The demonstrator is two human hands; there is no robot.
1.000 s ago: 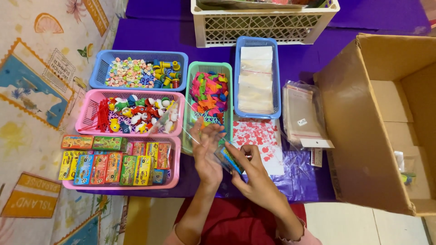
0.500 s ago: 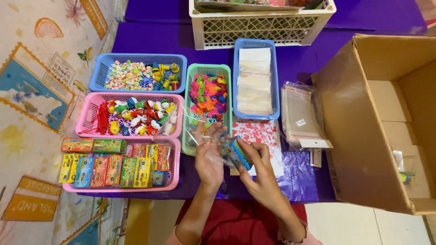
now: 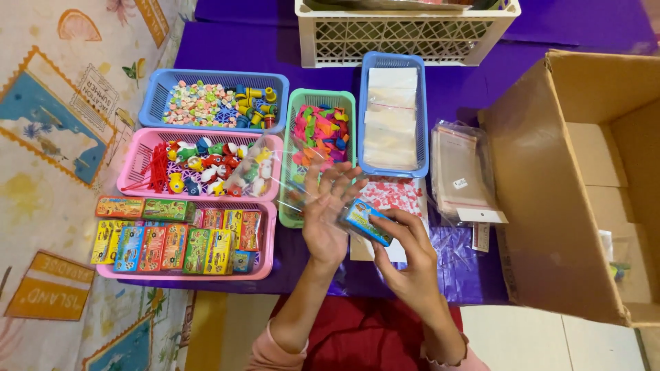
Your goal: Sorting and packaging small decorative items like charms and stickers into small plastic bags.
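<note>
While the right hand pinches a small blue box against the open-fingered left hand, both hover over the green basket of bright toys. Pink trays crowd leftward; the cardboard box walls the right.

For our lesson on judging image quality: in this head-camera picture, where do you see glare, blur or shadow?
Head view: lighting is even and soft; glare glints on the clear bag at the left hand; the small blue box in the right hand is slightly soft; the cardboard box is shaded inside; edges bend a little.
</note>
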